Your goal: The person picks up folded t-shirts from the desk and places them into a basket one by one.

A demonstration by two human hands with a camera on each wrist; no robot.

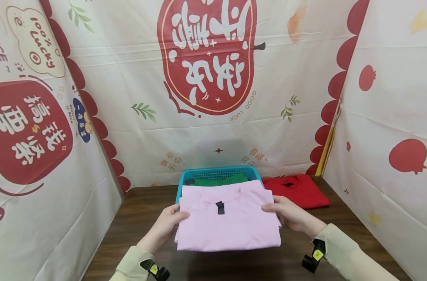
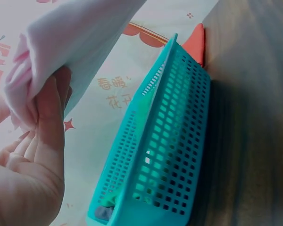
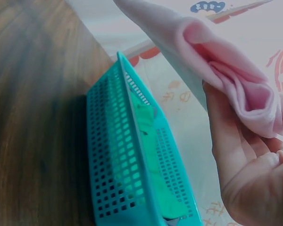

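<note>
A folded pink T-shirt point(image 1: 231, 230) with a dark neck label is held up in front of the basket, level between both hands. My left hand point(image 1: 166, 224) grips its left edge, thumb on top and fingers underneath. On the opposite edge my right hand point(image 1: 296, 216) pinches the folded layers the same way. Behind the shirt stands a turquoise plastic basket point(image 2: 165, 155), its front partly hidden in the head view. Inside the basket lies green clothing point(image 3: 153, 160), with a bit of dark cloth at one end. Both wrist views show the shirt raised above the table.
A folded red shirt point(image 1: 298, 191) lies on the table right of the basket. The dark wooden table point(image 1: 136, 218) is enclosed by printed cloth walls at the back point(image 1: 136, 148) and both sides. A wrist camera point(image 1: 313, 257) is strapped to each forearm.
</note>
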